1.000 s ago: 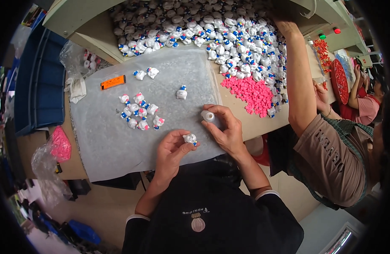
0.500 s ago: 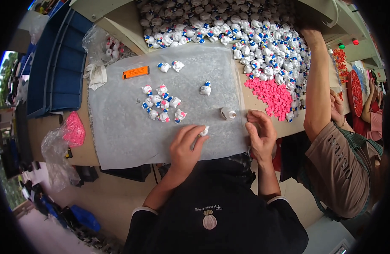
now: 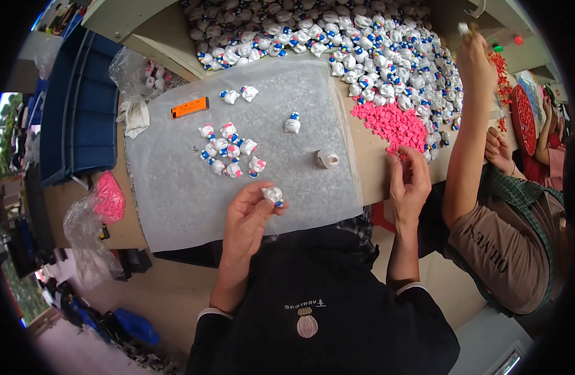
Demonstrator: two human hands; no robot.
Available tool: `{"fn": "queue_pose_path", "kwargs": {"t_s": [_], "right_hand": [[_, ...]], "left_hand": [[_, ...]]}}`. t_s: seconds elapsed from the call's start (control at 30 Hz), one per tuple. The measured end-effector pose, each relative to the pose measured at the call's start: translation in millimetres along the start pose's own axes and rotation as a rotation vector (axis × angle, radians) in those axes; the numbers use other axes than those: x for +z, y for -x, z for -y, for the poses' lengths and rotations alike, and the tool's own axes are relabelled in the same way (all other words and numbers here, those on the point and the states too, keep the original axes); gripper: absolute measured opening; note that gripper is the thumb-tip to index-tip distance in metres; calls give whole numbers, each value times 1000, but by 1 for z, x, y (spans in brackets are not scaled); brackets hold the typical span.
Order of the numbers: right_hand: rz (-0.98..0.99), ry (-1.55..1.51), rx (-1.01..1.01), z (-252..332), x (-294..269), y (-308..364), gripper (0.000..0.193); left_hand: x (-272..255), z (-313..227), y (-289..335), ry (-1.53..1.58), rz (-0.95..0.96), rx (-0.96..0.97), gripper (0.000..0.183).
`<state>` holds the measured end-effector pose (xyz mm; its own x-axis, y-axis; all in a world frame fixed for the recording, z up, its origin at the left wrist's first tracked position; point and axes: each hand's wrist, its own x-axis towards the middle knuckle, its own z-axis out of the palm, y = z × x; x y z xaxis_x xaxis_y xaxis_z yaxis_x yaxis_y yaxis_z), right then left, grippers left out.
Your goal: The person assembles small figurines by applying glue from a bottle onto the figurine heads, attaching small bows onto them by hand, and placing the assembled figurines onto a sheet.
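Observation:
In my left hand (image 3: 245, 215) a small white figurine (image 3: 272, 194) with a blue and yellow part is pinched between thumb and fingers, raised over the translucent sheet. My right hand (image 3: 411, 187) is at the near edge of a heap of small pink pieces (image 3: 387, 125). Its thumb and forefinger come together on a pink piece there, mostly hidden by the fingertips. A small white bottle (image 3: 327, 159) stands on the sheet between my hands. Several figurines with pink parts (image 3: 228, 147) cluster on the sheet; a single one (image 3: 292, 123) stands apart, and two (image 3: 238, 95) lie farther back.
A large heap of white and blue figurines (image 3: 362, 56) fills the back. An orange box (image 3: 190, 107) lies on the sheet (image 3: 175, 200). Blue bins (image 3: 81, 106) and a bag of pink pieces (image 3: 109, 197) are at left. A co-worker's arm (image 3: 471, 137) reaches up at right.
My left hand has turned over and lifted the figurine into view. From beside the bottle, my right hand has moved to the pink heap. The co-worker's hand has come out from the back with something small.

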<state>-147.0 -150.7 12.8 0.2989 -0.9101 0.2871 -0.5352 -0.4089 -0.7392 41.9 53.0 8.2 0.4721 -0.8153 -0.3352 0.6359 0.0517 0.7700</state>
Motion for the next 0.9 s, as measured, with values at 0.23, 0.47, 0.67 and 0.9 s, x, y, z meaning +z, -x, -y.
{"fn": "queue_pose_path", "kwargs": {"t_s": [0.23, 0.47, 0.67, 0.9], "right_hand": [[36, 195, -90, -16, -1, -3, 17], [159, -13, -124, -6, 4, -1, 13], [166, -11, -133, -4, -4, 0, 10], [257, 48, -128, -2, 7, 1, 10]], "left_hand": [[15, 15, 0, 178, 70, -160, 27], [22, 21, -1, 87, 76, -164, 26], [25, 19, 0, 73, 83, -162, 26], [31, 21, -3, 20, 70, -165, 27]]}}
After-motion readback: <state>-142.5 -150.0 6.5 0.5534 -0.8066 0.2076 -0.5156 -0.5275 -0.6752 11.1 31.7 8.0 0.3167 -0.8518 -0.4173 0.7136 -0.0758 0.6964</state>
